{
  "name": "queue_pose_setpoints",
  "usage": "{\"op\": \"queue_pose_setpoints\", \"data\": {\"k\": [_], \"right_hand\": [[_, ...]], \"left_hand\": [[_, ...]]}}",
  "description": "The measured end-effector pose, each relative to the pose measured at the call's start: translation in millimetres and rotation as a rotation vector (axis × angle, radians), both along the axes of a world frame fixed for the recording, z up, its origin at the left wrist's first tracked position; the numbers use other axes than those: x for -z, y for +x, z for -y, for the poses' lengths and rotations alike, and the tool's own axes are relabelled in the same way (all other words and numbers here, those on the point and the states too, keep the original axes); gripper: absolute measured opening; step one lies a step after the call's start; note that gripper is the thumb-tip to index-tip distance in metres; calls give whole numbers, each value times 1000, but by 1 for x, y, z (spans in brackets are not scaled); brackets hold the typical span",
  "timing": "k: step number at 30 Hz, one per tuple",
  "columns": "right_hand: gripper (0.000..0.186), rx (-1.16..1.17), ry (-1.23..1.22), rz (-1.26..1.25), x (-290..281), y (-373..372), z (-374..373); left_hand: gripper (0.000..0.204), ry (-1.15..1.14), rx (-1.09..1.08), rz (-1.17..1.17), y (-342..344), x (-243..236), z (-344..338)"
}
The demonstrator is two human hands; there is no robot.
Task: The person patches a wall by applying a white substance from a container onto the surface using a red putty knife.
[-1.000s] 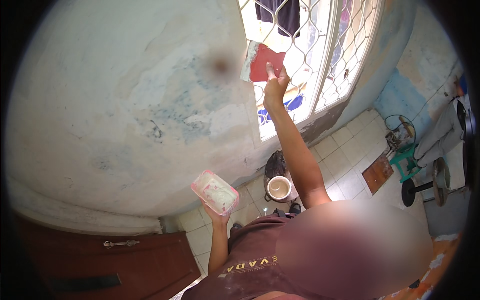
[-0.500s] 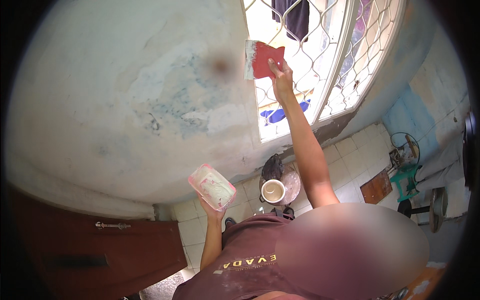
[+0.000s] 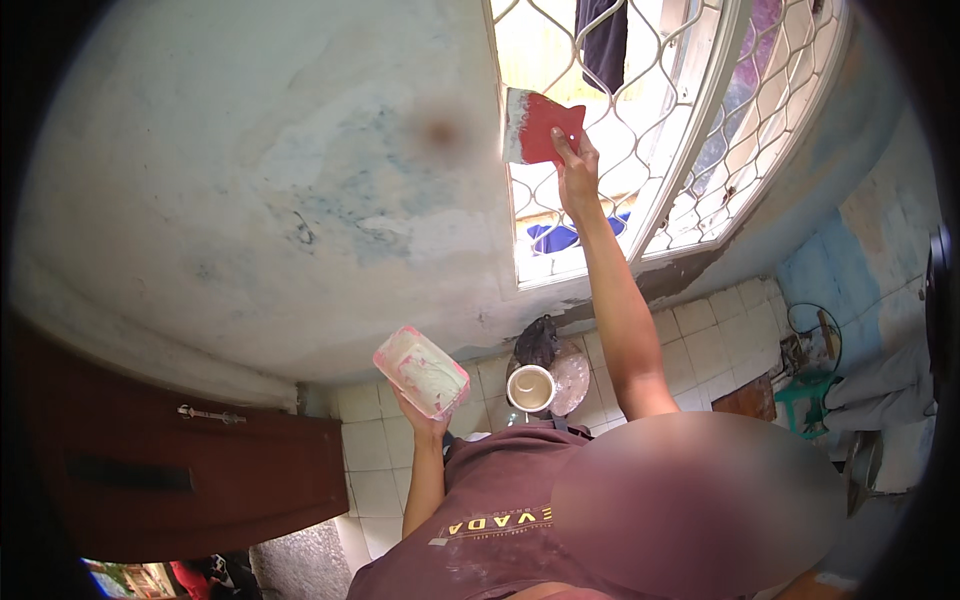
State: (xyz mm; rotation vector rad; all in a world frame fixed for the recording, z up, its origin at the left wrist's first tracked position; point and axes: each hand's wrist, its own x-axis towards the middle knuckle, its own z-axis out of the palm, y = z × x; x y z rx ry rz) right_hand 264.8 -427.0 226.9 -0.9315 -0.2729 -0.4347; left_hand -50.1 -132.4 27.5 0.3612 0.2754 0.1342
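Observation:
Raised in my right hand (image 3: 577,172) is a red putty scraper (image 3: 548,128), its left edge coated in white putty. That coated edge is at the border between the wall (image 3: 400,110) and the grilled window (image 3: 640,130); whether it touches is hard to tell. My left hand (image 3: 428,418) holds a pink-rimmed rectangular tub (image 3: 422,372) from below, at waist height. White putty covers the inside of the tub. Pale smears and bluish patches mark the wall to the left of the scraper.
Below the window, a white bucket (image 3: 531,388) and a black plastic bag (image 3: 535,342) rest on a round stained stool top (image 3: 570,380). A brown door (image 3: 180,460) with a metal bolt stands at lower left. A green stool (image 3: 797,402) is at right, on the tiled floor (image 3: 375,450).
The scraper and my right hand have shifted slightly right and down along the window's edge. My left hand keeps the tub nearly in place. The whole view has turned a little.

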Motion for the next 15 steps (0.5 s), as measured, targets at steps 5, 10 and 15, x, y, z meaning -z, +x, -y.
{"op": "queue_pose_setpoints", "data": {"k": [5,10,15], "right_hand": [[32,-68,-53,60,-5,19,7],[31,-108,-66,87,-18,23,7],[33,-114,-120,164,-35,38,15]], "left_hand": [[50,228,-66,-1,1,-5,24],[50,32,-79,-18,-2,-7,33],[54,-7,-64,-8,1,-3,36]]}}
